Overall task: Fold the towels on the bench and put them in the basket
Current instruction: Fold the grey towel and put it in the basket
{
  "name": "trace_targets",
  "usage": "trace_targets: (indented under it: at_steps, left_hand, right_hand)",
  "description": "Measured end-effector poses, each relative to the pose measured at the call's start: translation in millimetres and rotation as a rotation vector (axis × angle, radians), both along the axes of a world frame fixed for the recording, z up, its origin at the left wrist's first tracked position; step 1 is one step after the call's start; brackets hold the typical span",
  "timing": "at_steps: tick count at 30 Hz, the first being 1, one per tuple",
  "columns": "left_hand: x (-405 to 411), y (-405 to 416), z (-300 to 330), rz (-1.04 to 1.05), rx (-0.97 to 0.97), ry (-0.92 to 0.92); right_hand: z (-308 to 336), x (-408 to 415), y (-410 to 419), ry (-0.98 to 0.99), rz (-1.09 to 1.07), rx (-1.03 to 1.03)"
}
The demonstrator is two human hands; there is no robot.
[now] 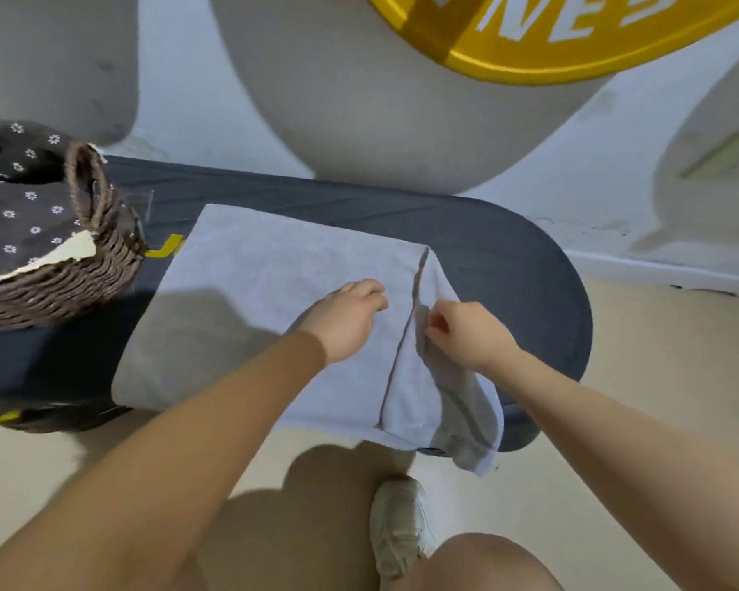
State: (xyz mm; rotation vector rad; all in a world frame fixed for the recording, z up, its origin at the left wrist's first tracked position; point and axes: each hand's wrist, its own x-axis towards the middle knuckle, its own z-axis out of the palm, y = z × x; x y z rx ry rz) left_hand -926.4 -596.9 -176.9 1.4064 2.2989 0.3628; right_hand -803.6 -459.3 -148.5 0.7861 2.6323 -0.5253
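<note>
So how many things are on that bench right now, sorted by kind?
Towels: 1, the pale grey towel spread on the dark bench, its right edge pinched by the right hand, with the left hand resting on it.
Baskets: 1, the wicker basket at the left end.
Total: 2

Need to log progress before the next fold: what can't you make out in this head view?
- Basket: cut off by the left edge; its dark floral liner hides any towels inside.
- Towel: layers under the right flap are covered by it.
- Left hand: fingertips curl out of sight.
- Bench: left end hidden behind the basket.
</note>
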Motion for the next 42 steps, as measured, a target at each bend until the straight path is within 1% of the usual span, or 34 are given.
trace_targets:
  at_steps: [2,4,5,8,10,12,14,16,18,20,21,23,25,29,32,34,37,38,40,42]
  left_hand:
    - [15,13,-7,-0.045,-0.034,0.002]
    - [25,18,-13,-0.033,-0.062,0.006]
    - [28,18,-13,-0.021,-0.063,-0.014]
    - [32,16,-10,-0.025,-0.084,-0.098]
    - [30,17,-9,-0.016,-0.093,-0.119]
    - [26,20,-9,-0.01,-0.09,-0.117]
    - [22,22,-9,-0.023,-0.124,-0.069]
    - [22,26,-8,-0.062,-0.189,0.08]
    - [26,34,-6,-0.053,-0.235,0.234]
    - [29,46,-3,-0.01,-0.246,0.293]
    - [30,53,-2,0.004,-0.235,0.302]
    - [29,66,-4,0.008,-0.19,0.299]
    - [23,77,-8,-0.017,-0.177,0.26]
    - [12,94,-22,0.017,-0.192,0.136]
    - [10,102,-33,0.036,-0.192,0.166]
    - [8,104,-39,0.057,-0.191,0.192]
    - [9,105,-42,0.066,-0.155,0.214]
    - [10,104,-42,0.064,-0.146,0.218]
    - [10,103,-41,0.067,-0.157,0.234]
    - [14,103,-37,0.07,-0.15,0.28]
  right_hand:
    - [-5,20,-7,0.052,-0.166,-0.137]
    - [-7,27,-24,0.111,-0.281,-0.194]
    - [-9,27,-32,0.106,-0.282,-0.147]
    - [-15,23,-52,-0.007,-0.273,0.067]
    - [-18,20,-55,0.017,-0.305,0.1]
    - [-21,20,-51,0.109,-0.333,0.059]
    - [-18,23,-39,0.198,-0.363,-0.084]
    - [-10,28,-17,0.288,-0.449,-0.246]
    - [2,32,10,0.279,-0.466,-0.341]
    - [11,34,39,0.236,-0.421,-0.364]
    - [15,34,53,0.21,-0.386,-0.33]
    - [21,34,80,0.15,-0.303,-0.194]
    - [22,35,109,0.081,-0.239,-0.062]
    - [19,32,163,-0.025,-0.194,0.051]
    - [16,18,190,-0.067,-0.122,0.132]
    - [12,9,198,-0.083,-0.119,0.219]
    - [-5,12,193,-0.053,-0.181,0.376]
    - [-11,20,185,0.008,-0.248,0.366]
    - [-23,43,165,0.2,-0.464,0.249]
    - [-37,73,139,0.33,-0.621,0.143]
